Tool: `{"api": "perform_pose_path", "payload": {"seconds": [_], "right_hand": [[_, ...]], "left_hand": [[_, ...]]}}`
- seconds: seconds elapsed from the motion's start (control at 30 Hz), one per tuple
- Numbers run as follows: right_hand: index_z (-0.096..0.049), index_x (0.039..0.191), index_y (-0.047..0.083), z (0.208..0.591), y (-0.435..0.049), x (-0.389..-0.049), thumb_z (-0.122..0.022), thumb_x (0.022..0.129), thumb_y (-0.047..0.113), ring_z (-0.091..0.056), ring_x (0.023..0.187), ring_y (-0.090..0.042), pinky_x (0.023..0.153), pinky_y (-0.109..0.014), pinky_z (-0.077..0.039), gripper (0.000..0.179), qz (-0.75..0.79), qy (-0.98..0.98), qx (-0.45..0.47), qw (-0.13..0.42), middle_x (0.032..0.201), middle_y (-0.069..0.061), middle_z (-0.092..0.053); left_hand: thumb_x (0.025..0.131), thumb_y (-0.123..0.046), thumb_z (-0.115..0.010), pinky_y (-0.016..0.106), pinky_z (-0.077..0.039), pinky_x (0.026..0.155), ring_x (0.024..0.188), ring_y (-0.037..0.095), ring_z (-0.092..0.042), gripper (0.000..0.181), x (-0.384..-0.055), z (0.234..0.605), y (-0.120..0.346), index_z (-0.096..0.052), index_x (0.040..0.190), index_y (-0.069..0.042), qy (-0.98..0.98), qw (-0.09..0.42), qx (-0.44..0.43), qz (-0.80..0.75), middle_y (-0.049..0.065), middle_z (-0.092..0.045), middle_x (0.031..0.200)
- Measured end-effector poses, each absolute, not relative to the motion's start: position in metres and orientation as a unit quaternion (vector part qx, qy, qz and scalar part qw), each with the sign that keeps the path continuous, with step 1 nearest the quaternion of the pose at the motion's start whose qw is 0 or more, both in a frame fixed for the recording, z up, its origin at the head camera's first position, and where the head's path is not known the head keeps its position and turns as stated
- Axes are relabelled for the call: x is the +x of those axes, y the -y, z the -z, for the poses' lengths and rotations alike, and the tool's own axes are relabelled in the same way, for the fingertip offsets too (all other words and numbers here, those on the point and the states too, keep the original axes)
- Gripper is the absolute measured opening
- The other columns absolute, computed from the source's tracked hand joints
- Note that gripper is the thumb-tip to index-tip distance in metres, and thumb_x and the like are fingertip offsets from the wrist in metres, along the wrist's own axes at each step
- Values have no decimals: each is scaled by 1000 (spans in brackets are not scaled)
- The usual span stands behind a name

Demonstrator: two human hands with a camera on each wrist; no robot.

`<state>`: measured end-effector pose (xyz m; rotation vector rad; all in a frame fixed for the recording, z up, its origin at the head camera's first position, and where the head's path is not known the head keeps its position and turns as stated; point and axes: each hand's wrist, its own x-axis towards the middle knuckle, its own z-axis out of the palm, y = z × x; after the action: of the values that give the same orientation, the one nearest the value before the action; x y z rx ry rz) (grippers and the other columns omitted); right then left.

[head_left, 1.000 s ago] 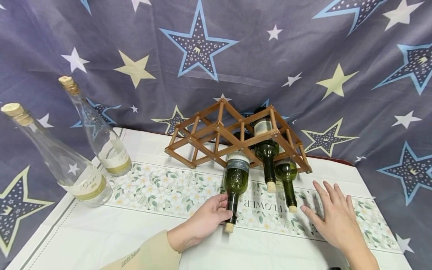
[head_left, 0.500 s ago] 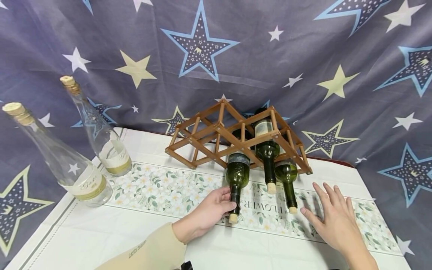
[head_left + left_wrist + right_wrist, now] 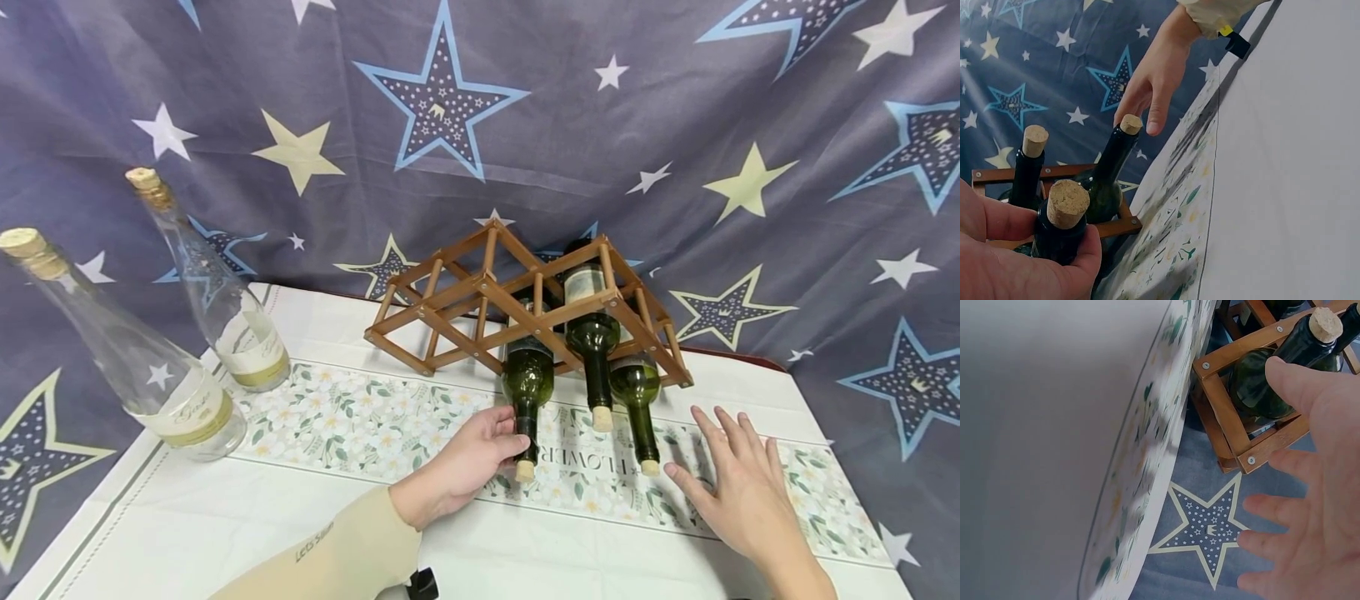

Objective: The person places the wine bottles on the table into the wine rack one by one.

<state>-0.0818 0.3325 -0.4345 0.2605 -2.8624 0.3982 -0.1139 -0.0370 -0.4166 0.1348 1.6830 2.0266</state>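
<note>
Behind rack slats (image 3: 484, 287), held bottle (image 3: 528, 377) partly hidden.

The bottle (image 3: 528, 383) my left hand (image 3: 480, 454) pinches is smooth, glossy dark-green glass, its cork (image 3: 1068, 204) matt and grainy. The rack (image 3: 487, 287) is smooth brown wood with shiny metal screws (image 3: 1251, 460). The clear bottles (image 3: 135, 346) are glossy glass with paper-looking labels (image 3: 197, 410). The starry backdrop (image 3: 562, 142) is matt, creased cloth; the tabletop cover (image 3: 217, 521) looks smooth, and my sleeve (image 3: 360, 542) is matt fabric.
</note>
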Motion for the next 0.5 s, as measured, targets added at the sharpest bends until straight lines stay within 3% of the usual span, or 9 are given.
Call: {"api": "perform_pose_path", "payload": {"seconds": [0.2,0.4,0.5], "right_hand": [[-27,170,21,432,-331,-82,-70,99,54,-15,154,-58,121,-73,10,89,-136,980,87,112,162,-33,-32],[-28,170,21,432,-330,-81,-71,99,54,-17,153,-58,121,-74,9,89,-137,981,83,108,162,-33,-32],[-28,170,21,433,-330,-81,-72,99,53,-17,153,-58,121,-73,9,89,-138,981,84,107,162,-33,-33]], "left_hand": [[103,-1,-60,52,-42,118,143,42,-46,75,-121,418,35,-14,160,19,-616,248,48,-746,34,-30,161],[104,0,-60,43,-52,105,124,31,-59,73,-128,418,33,-17,159,20,-620,243,43,-745,32,-41,153],[105,0,-59,42,-52,104,125,31,-59,71,-130,418,32,-17,159,20,-618,242,42,-747,33,-40,154]]}}
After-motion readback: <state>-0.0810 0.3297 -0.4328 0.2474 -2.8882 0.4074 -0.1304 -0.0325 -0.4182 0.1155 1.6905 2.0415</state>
